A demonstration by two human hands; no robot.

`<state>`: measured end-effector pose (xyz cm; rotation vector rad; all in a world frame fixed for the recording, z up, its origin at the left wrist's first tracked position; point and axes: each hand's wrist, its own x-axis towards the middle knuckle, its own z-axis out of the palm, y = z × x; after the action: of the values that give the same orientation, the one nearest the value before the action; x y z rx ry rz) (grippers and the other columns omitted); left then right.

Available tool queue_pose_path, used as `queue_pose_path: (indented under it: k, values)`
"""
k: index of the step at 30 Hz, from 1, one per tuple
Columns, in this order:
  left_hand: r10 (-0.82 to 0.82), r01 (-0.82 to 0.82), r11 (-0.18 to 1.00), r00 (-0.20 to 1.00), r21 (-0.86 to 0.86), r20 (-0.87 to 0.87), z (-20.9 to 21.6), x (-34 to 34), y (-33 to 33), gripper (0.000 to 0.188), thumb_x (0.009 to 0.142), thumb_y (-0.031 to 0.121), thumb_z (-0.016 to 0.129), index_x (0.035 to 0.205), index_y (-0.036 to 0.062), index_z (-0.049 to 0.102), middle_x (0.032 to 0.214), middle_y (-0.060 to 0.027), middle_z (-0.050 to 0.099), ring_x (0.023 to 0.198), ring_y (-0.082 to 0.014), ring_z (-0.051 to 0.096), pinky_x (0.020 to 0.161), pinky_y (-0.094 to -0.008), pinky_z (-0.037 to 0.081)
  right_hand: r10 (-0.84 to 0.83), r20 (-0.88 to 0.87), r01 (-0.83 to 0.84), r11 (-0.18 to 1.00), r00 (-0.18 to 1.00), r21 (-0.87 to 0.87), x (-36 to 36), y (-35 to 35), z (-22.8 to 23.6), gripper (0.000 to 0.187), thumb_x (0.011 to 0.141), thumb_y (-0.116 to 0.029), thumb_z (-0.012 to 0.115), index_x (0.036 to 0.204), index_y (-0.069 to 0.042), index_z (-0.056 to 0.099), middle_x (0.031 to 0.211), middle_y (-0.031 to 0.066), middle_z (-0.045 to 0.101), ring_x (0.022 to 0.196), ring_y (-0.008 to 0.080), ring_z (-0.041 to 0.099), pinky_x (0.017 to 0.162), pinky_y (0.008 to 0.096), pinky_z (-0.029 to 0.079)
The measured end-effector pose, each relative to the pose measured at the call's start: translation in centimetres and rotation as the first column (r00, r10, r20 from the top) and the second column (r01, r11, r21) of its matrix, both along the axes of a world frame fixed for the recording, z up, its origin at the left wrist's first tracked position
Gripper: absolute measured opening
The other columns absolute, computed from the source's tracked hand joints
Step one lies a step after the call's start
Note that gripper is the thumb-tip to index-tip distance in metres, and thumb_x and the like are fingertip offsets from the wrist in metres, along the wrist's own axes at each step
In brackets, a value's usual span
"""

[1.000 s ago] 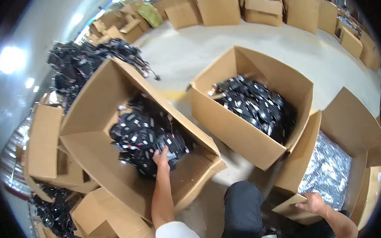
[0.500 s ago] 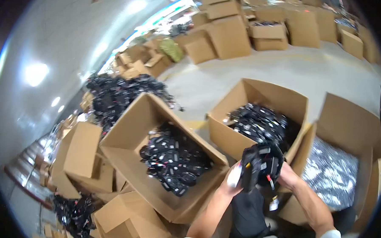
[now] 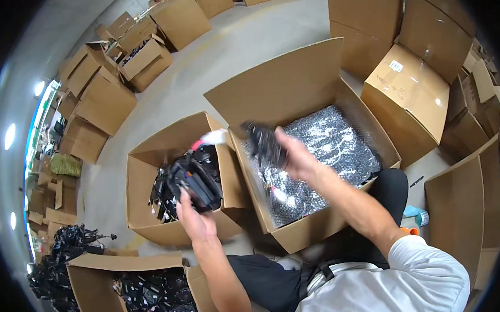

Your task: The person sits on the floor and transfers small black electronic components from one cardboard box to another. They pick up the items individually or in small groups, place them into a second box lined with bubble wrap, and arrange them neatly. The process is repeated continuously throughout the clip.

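My left hand (image 3: 197, 221) is closed around a chunky black plastic part (image 3: 198, 183), held over a cardboard box (image 3: 171, 134) of similar black parts. A blurred white and red piece (image 3: 210, 139) shows at the part's upper end. To the right, my right hand (image 3: 297, 156) grips another black plastic part (image 3: 265, 145), smeared by motion. This one hangs above the left side of a larger open carton (image 3: 280, 79). Clear bubble wrap (image 3: 328, 147) covers the contents of that carton.
At the lower left, an open box (image 3: 126, 262) holds many black parts beside a dark heap of parts (image 3: 60, 270). A closed carton (image 3: 409, 93) stands at the right, with a tall open box (image 3: 459, 214) nearer me. More cartons (image 3: 105, 101) line the far left.
My view has swung to the right. Both hands were close together around black parts; now they are apart, the right one over the bubble-wrapped carton.
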<state>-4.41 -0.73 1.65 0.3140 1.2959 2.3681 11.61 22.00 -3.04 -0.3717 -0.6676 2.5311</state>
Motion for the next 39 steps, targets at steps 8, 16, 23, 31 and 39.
queue_pose_path:
  k: [8,16,23,31,39]
  values:
    - [0.027,-0.026,1.000,0.923,-0.007,0.384,-3.1,-2.1,1.4,0.029,0.095,0.025,0.062,0.116,0.0048,0.066,0.109,-0.0103,0.069,0.101,-0.0258,0.065,0.091,-0.0455,0.055,-0.130,0.705,-0.269,0.864,0.697,0.425,-5.5,11.7,-15.1,0.080,0.088,-0.047,0.075,0.149,-0.004,0.045,0.152,0.0147,0.045,0.138,0.0318,0.042,0.109,0.0557,0.040]
    - [0.062,-0.052,0.998,0.913,-0.035,0.403,-6.0,-5.5,-2.5,0.028,0.100,0.026,0.064,0.122,0.0078,0.064,0.112,-0.0051,0.070,0.101,-0.0198,0.069,0.086,-0.0428,0.058,-0.104,0.611,-0.195,0.894,0.785,0.403,-12.4,9.8,-26.9,0.038,0.101,-0.025,0.062,0.131,-0.003,0.059,0.121,0.0116,0.068,0.110,0.0266,0.065,0.094,0.0451,0.052]
    - [0.098,-0.071,0.992,0.953,-0.105,0.287,-6.7,-5.8,-3.5,0.033,0.099,0.029,0.066,0.127,0.0110,0.061,0.117,-0.0032,0.068,0.103,-0.0185,0.068,0.086,-0.0440,0.060,-0.681,0.445,-0.445,0.192,0.582,0.875,-12.8,11.0,-25.7,0.050,0.089,-0.037,0.075,0.110,0.007,0.065,0.097,0.0202,0.072,0.088,0.0358,0.068,0.083,0.0451,0.051]
    - [0.047,-0.041,0.990,0.998,0.136,-0.045,-4.4,-2.8,-3.4,0.035,0.099,0.030,0.068,0.125,0.0069,0.062,0.115,0.0000,0.067,0.104,-0.0117,0.062,0.095,-0.0318,0.050,0.317,0.361,-0.463,0.754,0.877,0.466,-10.6,-2.2,-4.2,0.053,0.099,-0.049,0.059,0.119,0.000,0.062,0.091,0.0149,0.071,0.082,0.0278,0.070,0.081,0.0441,0.057]
    - [-0.091,-0.001,0.989,0.788,-0.148,-0.610,-2.4,-0.8,0.7,0.032,0.095,0.006,0.069,0.126,0.0055,0.063,0.110,0.0012,0.066,0.096,-0.0090,0.059,0.089,-0.0269,0.050,0.443,-0.265,-0.513,0.790,0.856,-0.336,-4.1,-9.0,-0.7,0.056,0.099,-0.048,0.059,0.132,-0.003,0.058,0.123,0.0162,0.068,0.109,0.0277,0.068,0.092,0.0424,0.058]
